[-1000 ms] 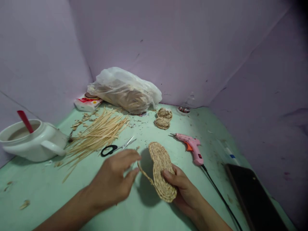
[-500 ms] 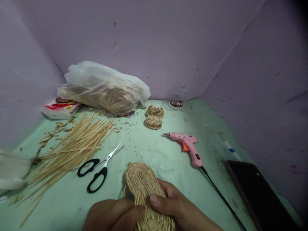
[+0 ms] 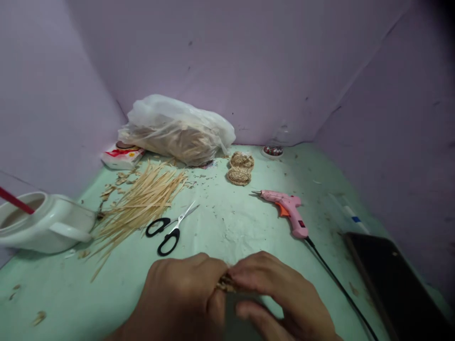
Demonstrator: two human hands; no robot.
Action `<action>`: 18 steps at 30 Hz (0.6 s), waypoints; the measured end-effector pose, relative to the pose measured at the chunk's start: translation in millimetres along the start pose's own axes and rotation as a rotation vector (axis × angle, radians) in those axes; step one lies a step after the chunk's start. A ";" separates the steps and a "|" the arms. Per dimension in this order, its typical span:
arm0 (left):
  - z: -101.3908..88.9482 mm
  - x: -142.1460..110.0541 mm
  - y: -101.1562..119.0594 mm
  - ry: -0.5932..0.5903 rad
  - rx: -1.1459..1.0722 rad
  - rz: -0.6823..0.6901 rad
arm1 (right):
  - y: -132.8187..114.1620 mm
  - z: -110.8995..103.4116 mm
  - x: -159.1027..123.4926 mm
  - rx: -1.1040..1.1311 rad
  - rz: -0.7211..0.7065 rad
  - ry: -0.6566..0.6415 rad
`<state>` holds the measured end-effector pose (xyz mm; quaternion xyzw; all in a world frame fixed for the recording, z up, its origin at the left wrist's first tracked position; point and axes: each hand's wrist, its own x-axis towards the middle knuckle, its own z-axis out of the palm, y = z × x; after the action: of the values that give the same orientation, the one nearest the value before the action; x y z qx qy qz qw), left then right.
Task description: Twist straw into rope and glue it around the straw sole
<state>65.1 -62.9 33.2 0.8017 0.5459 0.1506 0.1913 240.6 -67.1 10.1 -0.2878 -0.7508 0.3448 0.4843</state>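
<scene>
My left hand (image 3: 181, 286) is closed at the bottom middle, its fingers gripping a woven straw sole (image 3: 226, 283). Only a small braided edge of the sole shows, because both hands cover most of it. From the other side my right hand (image 3: 284, 289) grips the same piece, fingers laid over the top and the thumb below. Beyond my left hand lie black-handled scissors (image 3: 174, 232) with their blades slightly apart. A pink glue gun (image 3: 291, 210) rests past my right hand, nozzle pointing left.
A small coiled straw sole (image 3: 240, 169) lies farther back. Straw strips (image 3: 142, 203), a white pot (image 3: 53, 227) and a plastic bag (image 3: 177, 132) are on the left. A phone (image 3: 394, 284) and the glue gun's cord (image 3: 337, 279) are at the right. Purple walls (image 3: 249, 71) enclose the table.
The woven sole has turned from its broad face to edge-on. Both hands now come together over it. The view has swung left, bringing more of the white pot into sight.
</scene>
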 end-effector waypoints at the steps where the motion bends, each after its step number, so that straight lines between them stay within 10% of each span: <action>1: -6.4 3.7 4.8 -0.108 -0.045 -0.049 | -0.6 1.8 0.2 0.001 0.046 0.049; 8: -25.0 24.6 6.5 -0.487 -0.506 -0.257 | 17.6 -0.6 2.1 0.447 0.808 0.245; 18: 8.6 48.6 -36.8 -0.502 -0.592 -0.315 | 49.0 12.1 -3.5 0.731 1.004 0.270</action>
<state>56.2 -6.6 9.9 0.6307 0.5314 0.0695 0.5613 235.4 -43.4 -34.3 -0.4618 -0.2905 0.7247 0.4209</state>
